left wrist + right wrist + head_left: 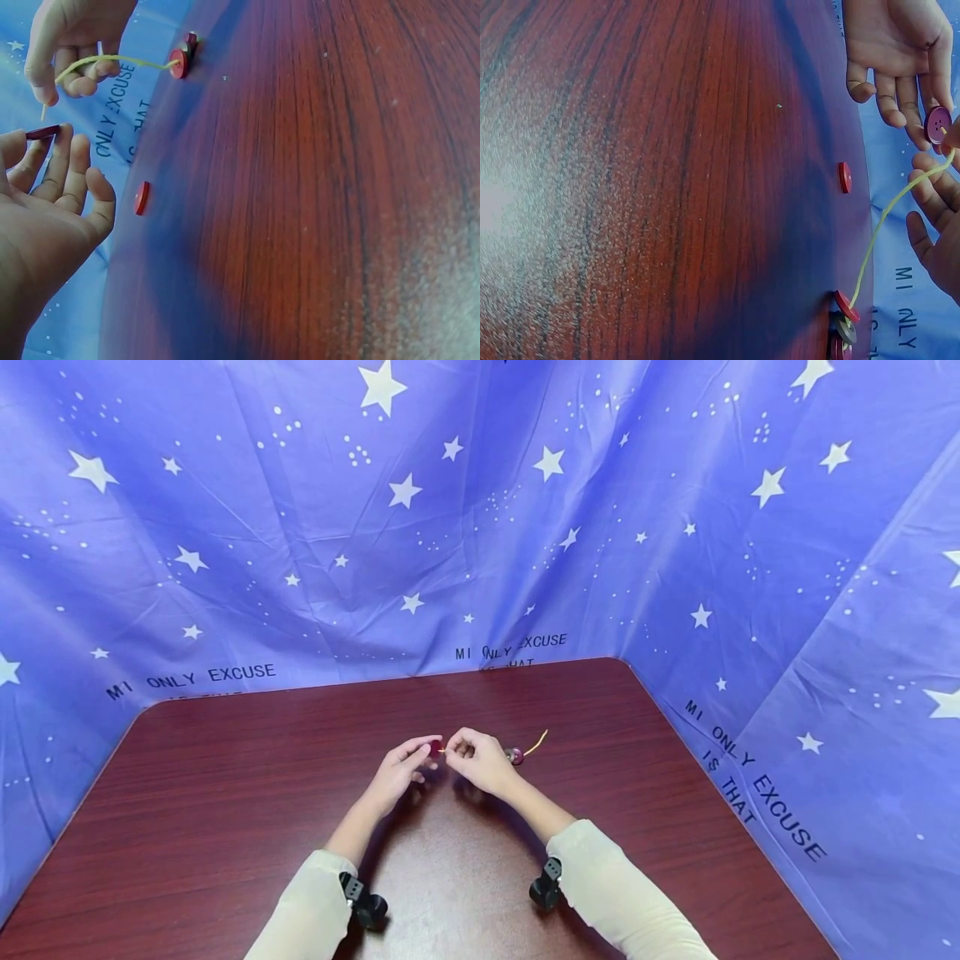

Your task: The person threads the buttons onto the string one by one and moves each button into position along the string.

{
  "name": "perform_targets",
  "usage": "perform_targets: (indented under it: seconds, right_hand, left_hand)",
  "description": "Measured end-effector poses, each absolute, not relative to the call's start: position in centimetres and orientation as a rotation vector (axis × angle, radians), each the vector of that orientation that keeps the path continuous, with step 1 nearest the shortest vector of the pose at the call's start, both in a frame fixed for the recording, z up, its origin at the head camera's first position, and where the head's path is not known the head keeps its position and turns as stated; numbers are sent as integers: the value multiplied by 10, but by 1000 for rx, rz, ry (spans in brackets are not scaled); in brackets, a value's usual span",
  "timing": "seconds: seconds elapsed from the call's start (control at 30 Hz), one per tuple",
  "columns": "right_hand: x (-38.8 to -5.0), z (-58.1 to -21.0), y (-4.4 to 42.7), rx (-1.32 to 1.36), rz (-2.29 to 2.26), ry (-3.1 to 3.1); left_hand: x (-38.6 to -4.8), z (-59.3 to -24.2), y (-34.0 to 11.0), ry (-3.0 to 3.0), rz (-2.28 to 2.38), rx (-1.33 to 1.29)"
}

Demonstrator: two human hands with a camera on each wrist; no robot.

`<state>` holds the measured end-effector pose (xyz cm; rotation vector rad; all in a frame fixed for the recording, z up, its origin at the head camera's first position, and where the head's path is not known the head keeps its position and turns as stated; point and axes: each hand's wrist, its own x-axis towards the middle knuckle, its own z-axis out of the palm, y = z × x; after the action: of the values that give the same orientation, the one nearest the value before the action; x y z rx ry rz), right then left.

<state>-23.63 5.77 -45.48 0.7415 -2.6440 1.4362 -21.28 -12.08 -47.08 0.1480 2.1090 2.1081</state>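
Dark red is the colour of the button (pixel 938 125) you pinch in your left hand (pixel 397 772). Your thumb and a fingertip squeeze its edge, and your other fingers are spread apart. The button is up in the air over the table (pixel 225 818), between your two hands.

Your right hand (pixel 486 762) pinches a yellow string (pixel 885 212) near one end. That thumb and fingertip are closed on it. A short bit of string pokes out at the face of the button, but you cannot tell if it has gone in a hole.

The string hangs down from your right hand to a small row of buttons on the table: a bright red button (pixel 847 306), a grey button (pixel 845 328) and a purple button (pixel 841 347), all close together. One loose red button (pixel 845 178) sits by itself on the table, well apart from that row. Behind the table hangs a blue cloth (pixel 480 552) with white stars.
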Motion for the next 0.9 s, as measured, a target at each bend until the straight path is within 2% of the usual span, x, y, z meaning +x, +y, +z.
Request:
perform_targets:
  seconds: [0.9]
  right_hand:
    - [-235,-454,58,736,1420,-2678]
  left_hand:
    - [-212,-469,-115,2107,2126,159]
